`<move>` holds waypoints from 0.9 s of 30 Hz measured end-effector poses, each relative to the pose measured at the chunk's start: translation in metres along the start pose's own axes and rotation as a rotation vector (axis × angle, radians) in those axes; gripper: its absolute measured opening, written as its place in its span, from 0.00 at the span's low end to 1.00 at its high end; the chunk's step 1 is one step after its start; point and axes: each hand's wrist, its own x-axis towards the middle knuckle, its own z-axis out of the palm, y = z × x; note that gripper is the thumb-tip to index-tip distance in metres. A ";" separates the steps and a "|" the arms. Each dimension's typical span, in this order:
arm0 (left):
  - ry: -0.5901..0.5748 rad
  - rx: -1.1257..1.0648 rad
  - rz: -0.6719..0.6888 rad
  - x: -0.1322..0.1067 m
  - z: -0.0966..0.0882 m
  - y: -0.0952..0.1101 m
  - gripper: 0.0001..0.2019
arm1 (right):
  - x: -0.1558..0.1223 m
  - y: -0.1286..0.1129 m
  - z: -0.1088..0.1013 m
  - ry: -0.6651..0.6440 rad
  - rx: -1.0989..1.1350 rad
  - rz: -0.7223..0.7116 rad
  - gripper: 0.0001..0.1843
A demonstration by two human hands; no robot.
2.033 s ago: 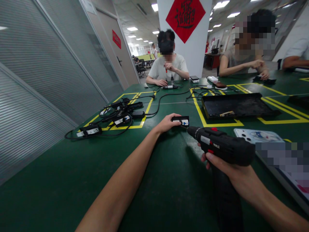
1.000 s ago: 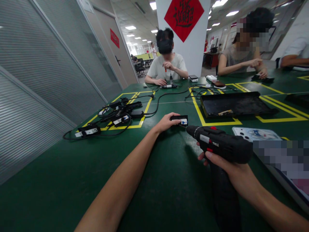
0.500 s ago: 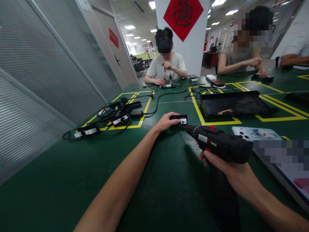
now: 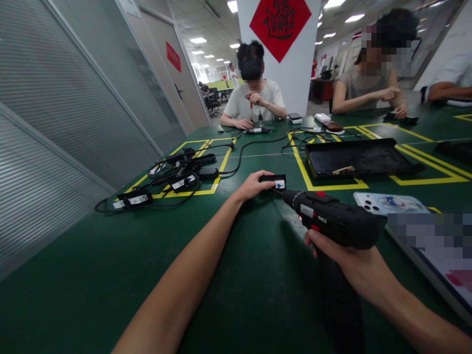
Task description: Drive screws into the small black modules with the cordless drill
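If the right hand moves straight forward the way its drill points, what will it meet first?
Most likely the small black box that the left hand holds: the drill in the right hand points at its near edge, seemingly almost touching.

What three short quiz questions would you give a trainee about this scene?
1. True or false: the right hand grips the drill.
2. What does the left hand hold? A) a cup B) a box C) a hammer
3. What colour are the lines on the table?

Key: 1 true; 2 B; 3 yellow.
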 end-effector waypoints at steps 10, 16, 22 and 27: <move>0.008 -0.004 0.018 0.001 0.001 -0.002 0.24 | -0.002 0.001 0.004 0.032 -0.040 -0.075 0.12; -0.007 -0.031 -0.002 0.001 0.001 -0.002 0.25 | -0.001 0.004 0.000 0.010 0.009 -0.056 0.14; -0.001 -0.033 0.003 0.000 0.001 -0.002 0.25 | 0.001 0.007 0.000 0.002 0.050 0.002 0.12; -0.006 -0.039 0.004 0.001 0.001 -0.004 0.25 | 0.001 0.008 -0.001 -0.022 0.066 0.020 0.13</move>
